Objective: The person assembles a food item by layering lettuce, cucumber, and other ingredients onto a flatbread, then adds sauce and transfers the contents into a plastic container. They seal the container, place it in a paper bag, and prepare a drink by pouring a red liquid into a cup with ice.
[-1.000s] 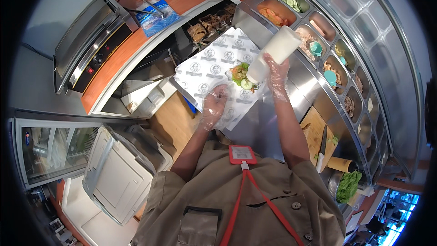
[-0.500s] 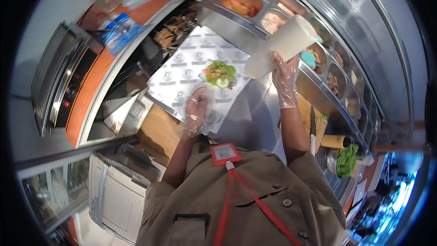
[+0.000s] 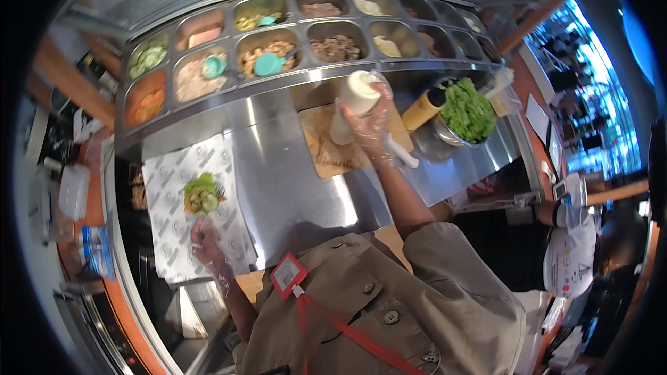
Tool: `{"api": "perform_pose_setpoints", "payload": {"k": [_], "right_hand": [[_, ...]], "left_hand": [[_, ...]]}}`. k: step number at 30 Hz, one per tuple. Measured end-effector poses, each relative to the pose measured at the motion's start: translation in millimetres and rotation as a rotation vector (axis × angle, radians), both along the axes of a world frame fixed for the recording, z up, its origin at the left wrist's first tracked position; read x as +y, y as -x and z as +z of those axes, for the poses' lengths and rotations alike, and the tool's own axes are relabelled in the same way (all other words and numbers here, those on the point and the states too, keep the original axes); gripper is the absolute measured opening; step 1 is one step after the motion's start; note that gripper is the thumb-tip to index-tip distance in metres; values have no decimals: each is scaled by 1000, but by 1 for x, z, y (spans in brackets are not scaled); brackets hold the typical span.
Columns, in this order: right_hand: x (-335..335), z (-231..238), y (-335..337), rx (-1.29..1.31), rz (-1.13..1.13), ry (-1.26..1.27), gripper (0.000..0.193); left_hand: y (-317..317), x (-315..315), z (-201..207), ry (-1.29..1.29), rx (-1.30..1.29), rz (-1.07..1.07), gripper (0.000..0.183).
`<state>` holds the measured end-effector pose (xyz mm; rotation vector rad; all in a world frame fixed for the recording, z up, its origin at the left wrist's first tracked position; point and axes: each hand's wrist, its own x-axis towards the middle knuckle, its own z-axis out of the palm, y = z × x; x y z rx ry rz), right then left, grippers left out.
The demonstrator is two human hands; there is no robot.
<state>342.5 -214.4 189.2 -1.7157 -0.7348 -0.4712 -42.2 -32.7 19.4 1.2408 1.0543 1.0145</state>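
Note:
My right hand (image 3: 372, 128), in a clear plastic glove, grips a white squeeze bottle (image 3: 359, 97) and keeps it roughly upright over a wooden cutting board (image 3: 321, 156). A white knife handle (image 3: 403, 154) shows beside that hand. Over on the left my gloved left hand (image 3: 206, 239) rests on printed white paper (image 3: 170, 232), its fingers curled in with nothing visible in them. Just above its fingertips lies a small heap of lettuce and cucumber slices (image 3: 201, 194); what is under it is hidden.
Steel pans of fillings (image 3: 337, 47), some with turquoise scoops (image 3: 269, 64), line the counter's back. A yellow bottle (image 3: 424, 107) and a bowl of lettuce (image 3: 467, 112) stand right of the board. Another person's capped head (image 3: 570, 257) is at the far right.
My view has swung to the right. The bottle, tilted beside the pans before, is now more upright over the cutting board in my right hand. My left hand stays by the lettuce heap.

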Motion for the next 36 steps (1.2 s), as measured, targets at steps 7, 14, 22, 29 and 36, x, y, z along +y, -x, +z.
{"api": "perform_pose_setpoints", "payload": {"k": [7, 14, 22, 29, 36], "right_hand": [[-31, -4, -27, -312, 16, -73, 75], [-27, -12, -33, -287, 73, -278, 67], [-28, -13, -46, -299, 59, -192, 70], [-31, -28, -57, -217, 123, -101, 79], [-21, -59, -62, 164, 243, -169, 90]], "left_hand": [[-25, -18, 52, -123, 172, -10, 34], [-51, -22, 62, -199, 225, 33, 37], [-49, -25, 62, -150, 264, 103, 35], [-38, -44, 77, -150, 156, 142, 31], [-23, -45, 85, -104, 208, 245, 28]]}}
